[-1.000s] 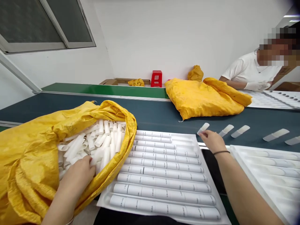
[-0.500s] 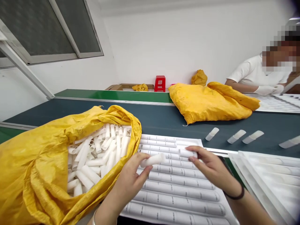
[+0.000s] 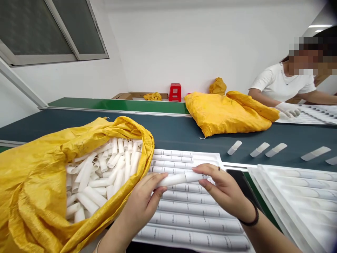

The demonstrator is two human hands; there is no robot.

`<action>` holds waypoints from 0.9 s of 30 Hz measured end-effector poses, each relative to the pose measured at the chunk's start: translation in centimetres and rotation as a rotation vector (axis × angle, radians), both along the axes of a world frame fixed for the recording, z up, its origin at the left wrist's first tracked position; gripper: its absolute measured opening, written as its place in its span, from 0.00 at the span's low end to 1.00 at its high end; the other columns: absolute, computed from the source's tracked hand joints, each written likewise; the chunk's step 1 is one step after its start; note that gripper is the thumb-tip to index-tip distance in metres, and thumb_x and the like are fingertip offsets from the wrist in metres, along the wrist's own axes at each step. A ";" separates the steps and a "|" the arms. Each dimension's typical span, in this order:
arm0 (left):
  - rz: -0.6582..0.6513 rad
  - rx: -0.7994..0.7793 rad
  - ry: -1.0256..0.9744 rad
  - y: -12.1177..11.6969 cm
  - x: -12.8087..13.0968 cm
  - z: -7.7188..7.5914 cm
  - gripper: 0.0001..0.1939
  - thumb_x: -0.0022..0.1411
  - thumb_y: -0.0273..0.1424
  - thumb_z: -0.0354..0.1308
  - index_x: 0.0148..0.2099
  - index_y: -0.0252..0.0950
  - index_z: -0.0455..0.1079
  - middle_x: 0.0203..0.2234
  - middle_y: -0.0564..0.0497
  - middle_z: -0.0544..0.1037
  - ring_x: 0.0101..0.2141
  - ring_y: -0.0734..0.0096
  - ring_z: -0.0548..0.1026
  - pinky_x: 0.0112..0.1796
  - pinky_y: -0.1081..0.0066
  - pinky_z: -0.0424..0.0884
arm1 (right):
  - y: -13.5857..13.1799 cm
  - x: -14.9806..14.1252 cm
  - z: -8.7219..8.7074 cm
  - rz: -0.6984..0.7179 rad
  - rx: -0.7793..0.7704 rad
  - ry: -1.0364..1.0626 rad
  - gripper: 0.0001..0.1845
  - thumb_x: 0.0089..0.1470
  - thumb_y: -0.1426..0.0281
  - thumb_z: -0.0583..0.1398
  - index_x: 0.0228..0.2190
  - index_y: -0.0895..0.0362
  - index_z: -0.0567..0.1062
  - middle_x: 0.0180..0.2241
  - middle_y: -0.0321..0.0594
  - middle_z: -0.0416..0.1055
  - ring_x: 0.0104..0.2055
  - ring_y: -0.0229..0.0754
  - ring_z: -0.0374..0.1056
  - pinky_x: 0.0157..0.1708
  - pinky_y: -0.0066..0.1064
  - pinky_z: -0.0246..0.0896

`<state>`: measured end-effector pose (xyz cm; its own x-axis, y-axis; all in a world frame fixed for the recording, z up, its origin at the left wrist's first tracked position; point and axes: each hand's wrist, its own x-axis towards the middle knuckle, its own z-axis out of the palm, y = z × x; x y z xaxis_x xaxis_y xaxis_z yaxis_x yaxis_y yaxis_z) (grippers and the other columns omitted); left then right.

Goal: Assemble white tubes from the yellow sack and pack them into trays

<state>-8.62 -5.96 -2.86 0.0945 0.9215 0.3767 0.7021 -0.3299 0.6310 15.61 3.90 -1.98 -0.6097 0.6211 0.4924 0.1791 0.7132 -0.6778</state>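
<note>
Plain tube [image 3: 171, 180] meets printed tube [image 3: 191, 176]

Apart half a second ago, they now line up end to end above the tray [image 3: 210, 157], apparently being joined. The left hand [image 3: 143, 196] pinches the plain one's outer end, the right hand [image 3: 226, 192] the printed one's. An open yellow sack [image 3: 39, 175] lies to the left.

Brightly lit; top right seems blurred.

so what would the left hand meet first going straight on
Likely the printed tube in the right hand, seemingly end to end with the white tube in the left hand; depth is unclear.
</note>
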 end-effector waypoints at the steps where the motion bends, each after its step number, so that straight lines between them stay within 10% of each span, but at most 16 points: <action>1: -0.005 -0.004 0.009 0.0 0.0 0.0 0.15 0.67 0.28 0.50 0.55 0.40 0.64 0.44 0.47 0.75 0.46 0.66 0.73 0.47 0.67 0.69 | -0.1 -0.1 0.0 0.018 0.035 -0.018 0.16 0.59 0.73 0.57 0.48 0.50 0.71 0.44 0.41 0.73 0.47 0.42 0.69 0.46 0.32 0.67; 19: 0.034 0.162 0.123 -0.1 1.1 0.1 0.14 0.65 0.24 0.51 0.53 0.34 0.65 0.41 0.45 0.75 0.42 0.66 0.73 0.45 0.68 0.70 | 0.0 -0.8 -0.9 -0.028 -0.101 -0.096 0.13 0.59 0.65 0.58 0.45 0.53 0.73 0.34 0.40 0.75 0.34 0.39 0.70 0.35 0.29 0.67; 27: 0.021 0.305 0.234 0.1 1.4 0.2 0.18 0.64 0.19 0.51 0.55 0.33 0.62 0.38 0.44 0.75 0.39 0.66 0.71 0.42 0.65 0.71 | -0.2 -1.2 -1.0 0.002 -0.541 -0.035 0.16 0.58 0.59 0.57 0.41 0.57 0.75 0.26 0.37 0.71 0.26 0.36 0.65 0.26 0.27 0.63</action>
<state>-7.20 -5.87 -2.67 0.1928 0.7729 0.6045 0.8243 -0.4618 0.3275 14.43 3.65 -3.02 -0.6218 0.7789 0.0821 0.2069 0.2645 -0.9419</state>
